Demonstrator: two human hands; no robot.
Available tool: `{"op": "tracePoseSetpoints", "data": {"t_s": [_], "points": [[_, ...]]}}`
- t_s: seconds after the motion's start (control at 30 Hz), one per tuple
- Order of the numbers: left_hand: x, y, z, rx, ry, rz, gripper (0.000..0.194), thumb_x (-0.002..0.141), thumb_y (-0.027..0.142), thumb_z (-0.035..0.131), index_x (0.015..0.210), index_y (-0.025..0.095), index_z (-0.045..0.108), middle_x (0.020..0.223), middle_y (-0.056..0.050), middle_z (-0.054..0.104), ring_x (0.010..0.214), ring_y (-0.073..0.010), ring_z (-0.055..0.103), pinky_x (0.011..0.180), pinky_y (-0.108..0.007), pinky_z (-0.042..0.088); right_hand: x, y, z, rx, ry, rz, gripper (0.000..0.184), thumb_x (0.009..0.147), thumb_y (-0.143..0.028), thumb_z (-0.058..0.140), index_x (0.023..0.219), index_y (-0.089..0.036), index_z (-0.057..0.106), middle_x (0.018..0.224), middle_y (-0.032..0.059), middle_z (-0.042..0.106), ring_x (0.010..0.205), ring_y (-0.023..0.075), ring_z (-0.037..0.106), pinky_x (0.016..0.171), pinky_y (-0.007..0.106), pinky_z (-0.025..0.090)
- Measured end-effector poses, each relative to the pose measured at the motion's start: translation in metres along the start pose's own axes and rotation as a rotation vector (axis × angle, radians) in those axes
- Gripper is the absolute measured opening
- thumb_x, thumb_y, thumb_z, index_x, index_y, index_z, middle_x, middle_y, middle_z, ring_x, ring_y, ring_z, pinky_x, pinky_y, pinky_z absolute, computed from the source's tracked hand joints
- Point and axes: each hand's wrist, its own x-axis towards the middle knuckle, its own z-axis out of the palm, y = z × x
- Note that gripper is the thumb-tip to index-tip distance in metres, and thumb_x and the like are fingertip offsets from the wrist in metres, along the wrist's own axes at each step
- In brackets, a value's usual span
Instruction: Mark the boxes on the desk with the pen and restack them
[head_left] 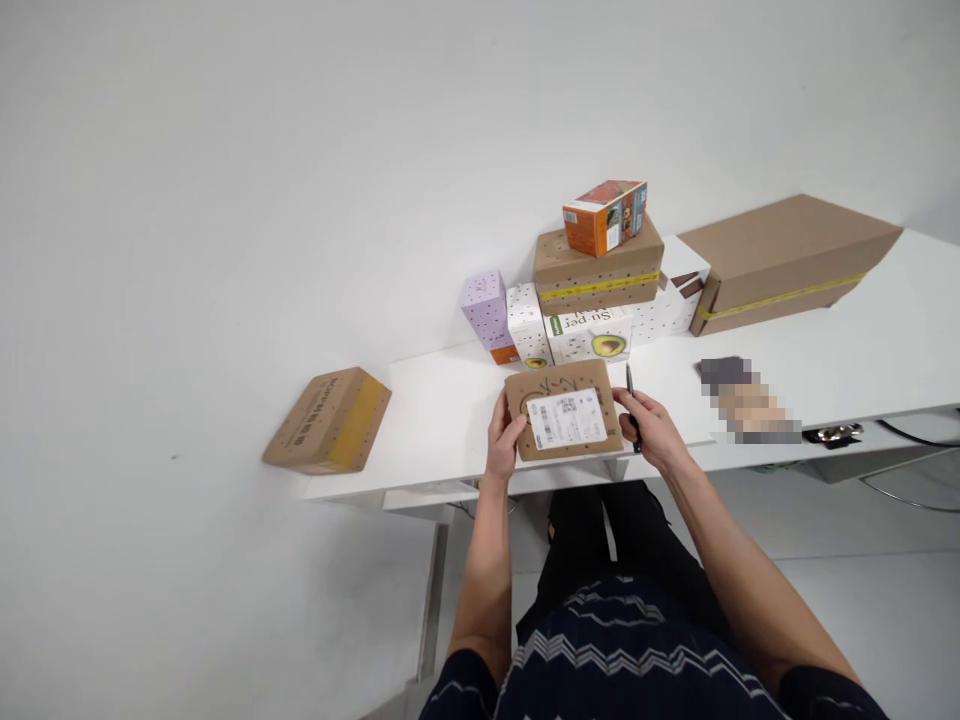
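Observation:
A small brown cardboard box (517, 400) with a white shipping label (566, 418) and dark handwriting is held up over the desk's front edge. My left hand (504, 440) grips its left side, thumb on the front face. My right hand (651, 428) is closed around a slim black pen-like tool (630, 378), which points up and away from me; its exact kind is unclear. Fingers of that hand also touch the right edge of the box. Behind the box stand a white carton with an avocado picture (589, 337) and a lilac carton (486, 308).
The white desk (427, 400) runs along the wall. A taped brown box (322, 420) sits at its left end, a long brown box (795, 255) at the right. An orange carton (604, 218) tops another taped box (600, 287). A pixelated item (746, 400) lies right of my hands.

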Motion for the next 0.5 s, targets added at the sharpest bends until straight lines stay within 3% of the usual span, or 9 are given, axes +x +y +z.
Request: {"op": "tracePoseSetpoints", "data": {"t_s": [0.07,0.13,0.23,0.33,0.43,0.5], "points": [[-0.002,-0.007,0.000,-0.012,0.013,0.130,0.063,0.066,0.031,0.076,0.126,0.027,0.056,0.139,-0.004,0.051,0.133,-0.0255,0.040,0.108,-0.034,0.035,0.002,-0.001,0.002,0.030,-0.023,-0.033,0.037,0.069,-0.046,0.071,0.091,-0.019,0.060,0.041,-0.0111,0.035,0.034,0.0033,0.025,0.036,0.018,0.016],[-0.004,-0.017,-0.001,-0.050,0.088,0.149,0.055,0.066,0.034,0.075,0.118,0.026,0.061,0.134,-0.005,0.055,0.129,-0.0243,0.045,0.105,-0.033,0.038,0.007,0.005,0.001,0.049,0.004,-0.033,0.038,0.067,-0.044,0.073,0.093,-0.019,0.060,0.041,-0.0120,0.034,0.033,0.0027,0.024,0.035,0.018,0.015],[-0.006,-0.032,-0.004,-0.086,0.261,-0.070,0.041,0.076,0.051,0.062,0.103,0.021,0.066,0.112,-0.007,0.066,0.102,-0.0192,0.061,0.086,-0.030,0.048,0.015,0.022,-0.005,0.087,0.080,0.037,0.040,0.060,-0.042,0.076,0.088,-0.018,0.060,0.040,-0.0128,0.032,0.032,0.0022,0.023,0.033,0.017,0.016],[-0.006,-0.039,-0.009,-0.031,0.328,-0.283,0.054,0.079,0.065,0.052,0.107,0.020,0.064,0.104,-0.007,0.068,0.081,-0.0156,0.063,0.068,-0.027,0.049,0.019,0.034,-0.010,0.103,0.080,0.100,0.040,0.058,-0.042,0.077,0.083,-0.017,0.059,0.040,-0.0129,0.032,0.032,0.0019,0.024,0.032,0.017,0.016],[-0.003,-0.035,-0.010,0.058,0.321,-0.350,0.070,0.077,0.074,0.043,0.121,0.022,0.058,0.109,-0.008,0.068,0.082,-0.0183,0.064,0.065,-0.028,0.049,0.022,0.036,-0.012,0.105,0.052,0.122,0.041,0.057,-0.042,0.078,0.083,-0.017,0.059,0.041,-0.0127,0.033,0.031,0.0014,0.024,0.031,0.016,0.016],[-0.001,-0.029,-0.008,0.127,0.278,-0.375,0.071,0.077,0.075,0.042,0.119,0.020,0.060,0.110,-0.010,0.068,0.090,-0.0224,0.065,0.069,-0.031,0.051,0.022,0.035,-0.012,0.109,0.029,0.130,0.041,0.057,-0.042,0.079,0.082,-0.018,0.058,0.042,-0.0127,0.034,0.032,0.0010,0.024,0.032,0.015,0.015]]}}
